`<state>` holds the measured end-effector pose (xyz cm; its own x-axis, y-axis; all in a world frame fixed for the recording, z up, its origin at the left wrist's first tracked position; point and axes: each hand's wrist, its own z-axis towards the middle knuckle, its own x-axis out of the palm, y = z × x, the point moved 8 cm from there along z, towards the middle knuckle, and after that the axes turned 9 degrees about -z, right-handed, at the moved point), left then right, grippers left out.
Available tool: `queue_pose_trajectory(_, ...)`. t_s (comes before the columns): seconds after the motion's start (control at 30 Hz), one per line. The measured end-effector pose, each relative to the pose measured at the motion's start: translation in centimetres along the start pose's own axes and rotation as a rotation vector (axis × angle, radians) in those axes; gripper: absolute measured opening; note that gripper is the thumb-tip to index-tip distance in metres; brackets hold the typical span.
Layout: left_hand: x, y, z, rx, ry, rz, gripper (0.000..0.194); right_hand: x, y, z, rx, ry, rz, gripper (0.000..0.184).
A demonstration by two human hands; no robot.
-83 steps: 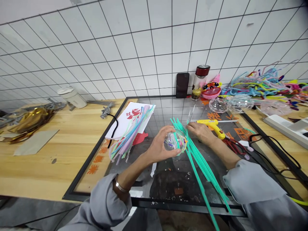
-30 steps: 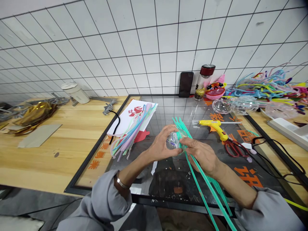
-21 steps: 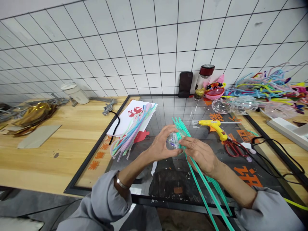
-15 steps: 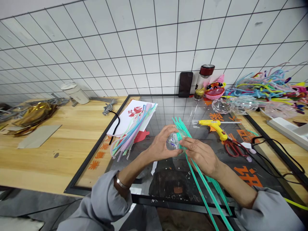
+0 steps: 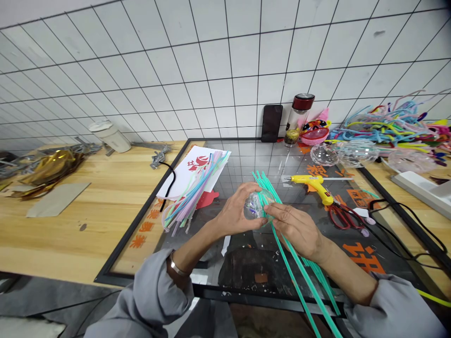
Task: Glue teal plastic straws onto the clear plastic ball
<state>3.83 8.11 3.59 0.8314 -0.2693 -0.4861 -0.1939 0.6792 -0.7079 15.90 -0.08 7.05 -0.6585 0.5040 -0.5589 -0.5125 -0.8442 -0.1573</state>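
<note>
Left hand point(image 5: 235, 217) cups clear ball point(image 5: 254, 206), grip closed round it; light, slick, likely brittle. Right hand point(image 5: 295, 228) pinches bendy green stem point(image 5: 299, 277) at ball.

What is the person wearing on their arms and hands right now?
Both arms are in loose grey sleeves pushed up toward the elbows, leaving the forearms bare. The left hand has a thin silver bracelet at the wrist. The right hand is bare, with no gloves, rings or watch visible.

Bright, even overhead light, soft shadows, glare on the glass tabletop point(image 5: 246, 155), wide-angle bowing at edges.
</note>
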Motion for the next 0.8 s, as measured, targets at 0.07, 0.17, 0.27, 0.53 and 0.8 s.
queue_pose_trajectory(0.07,-0.02,-0.01,-0.03,0.003,-0.002,0.003,0.067,0.03,-0.02,0.00,0.006,0.000,0.004,0.012)
queue_pose_trajectory(0.17,0.00,0.12,-0.04,-0.001,0.002,0.013,0.066,0.10,-0.09,-0.03,0.016,0.004,0.011,0.012)
queue_pose_trajectory(0.27,0.05,0.14,-0.04,0.015,0.008,0.022,0.064,0.10,0.04,-0.05,-0.008,0.009,-0.001,0.012)
queue_pose_trajectory(0.53,0.04,0.05,-0.03,0.029,0.005,0.040,0.062,0.42,0.19,-0.46,-0.049,0.026,-0.015,0.012)
queue_pose_trajectory(0.8,0.11,0.14,-0.09,0.031,0.006,0.034,0.063,0.45,0.20,-0.28,-0.052,0.022,-0.035,0.012)
